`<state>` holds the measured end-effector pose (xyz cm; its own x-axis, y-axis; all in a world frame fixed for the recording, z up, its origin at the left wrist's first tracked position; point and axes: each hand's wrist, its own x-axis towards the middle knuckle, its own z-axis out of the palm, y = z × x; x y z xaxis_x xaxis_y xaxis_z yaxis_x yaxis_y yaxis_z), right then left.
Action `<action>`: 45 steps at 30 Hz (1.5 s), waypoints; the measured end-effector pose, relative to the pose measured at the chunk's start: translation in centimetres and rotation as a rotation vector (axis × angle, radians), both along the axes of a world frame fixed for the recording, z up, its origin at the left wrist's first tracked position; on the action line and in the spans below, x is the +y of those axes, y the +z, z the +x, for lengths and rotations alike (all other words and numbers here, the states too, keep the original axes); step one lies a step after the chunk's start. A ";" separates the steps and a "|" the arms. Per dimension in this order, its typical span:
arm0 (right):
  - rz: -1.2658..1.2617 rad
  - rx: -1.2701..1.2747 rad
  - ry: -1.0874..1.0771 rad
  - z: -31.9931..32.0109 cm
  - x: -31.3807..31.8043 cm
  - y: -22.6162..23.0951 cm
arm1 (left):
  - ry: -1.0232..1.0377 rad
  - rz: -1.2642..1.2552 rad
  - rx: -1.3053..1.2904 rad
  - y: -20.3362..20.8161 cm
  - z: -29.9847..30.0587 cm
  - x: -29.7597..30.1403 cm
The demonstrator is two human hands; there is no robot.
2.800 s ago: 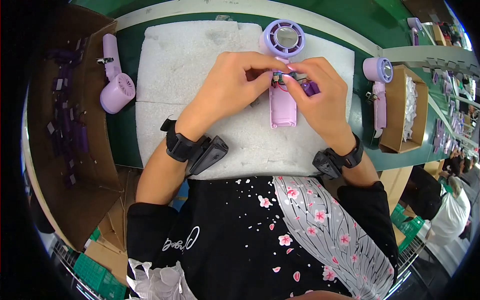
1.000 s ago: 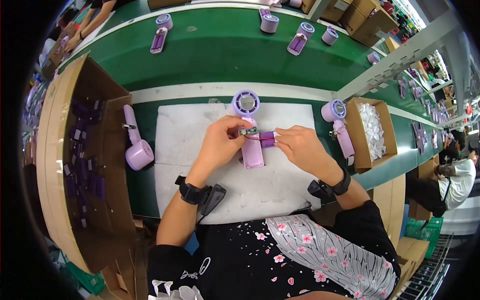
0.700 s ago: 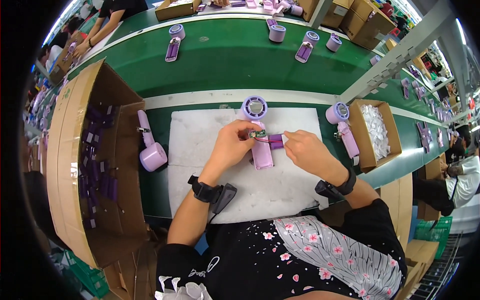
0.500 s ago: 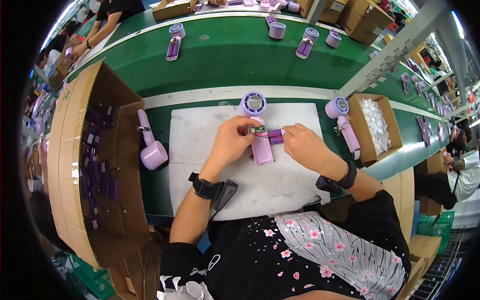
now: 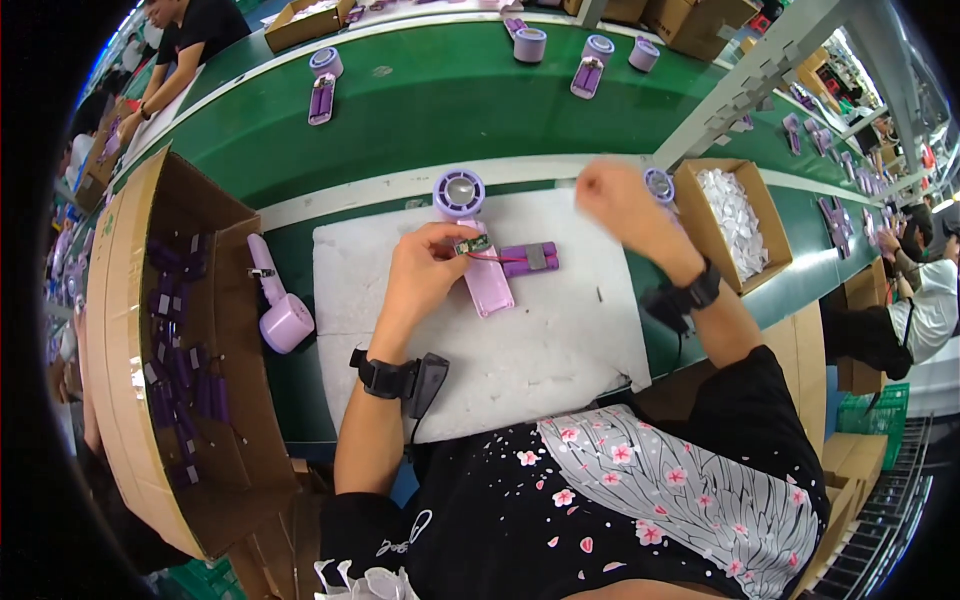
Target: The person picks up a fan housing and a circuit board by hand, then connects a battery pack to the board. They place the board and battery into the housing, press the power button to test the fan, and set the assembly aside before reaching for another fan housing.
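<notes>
My left hand pinches a small green circuit board over the open pink handle of a handheld fan. The fan lies on a white foam sheet, its round lilac head pointing away from me. Red and dark wires run from the board to a purple battery pack, which rests on the sheet right of the handle with a grey patch on top. My right hand is raised over the sheet's far right corner, fingers curled and blurred by motion. Whether it holds anything is unclear.
At left, a large cardboard box holds several purple battery packs; beside it lies another pink fan. A box of white pieces stands at right, near a partly hidden fan. Several fans sit on the green belt. A metal post rises far right.
My right hand has left the wires and moved up and right, away from the battery pack, whose grey patch now shows. My left hand keeps hold of the board. The whole view has shifted slightly.
</notes>
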<state>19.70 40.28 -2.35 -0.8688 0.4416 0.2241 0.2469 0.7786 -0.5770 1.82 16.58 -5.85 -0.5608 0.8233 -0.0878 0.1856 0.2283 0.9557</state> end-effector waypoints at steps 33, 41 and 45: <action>-1.567 -0.154 0.521 0.5 -6.1 1.9 | 0.000 0.060 0.453 3.2 1.8 0.1; -0.796 -0.044 0.575 0.2 -5.9 1.0 | -0.023 0.056 0.491 3.8 2.1 0.1; -0.722 -0.032 0.500 0.0 -7.5 0.9 | -0.059 0.090 0.485 3.7 1.9 0.2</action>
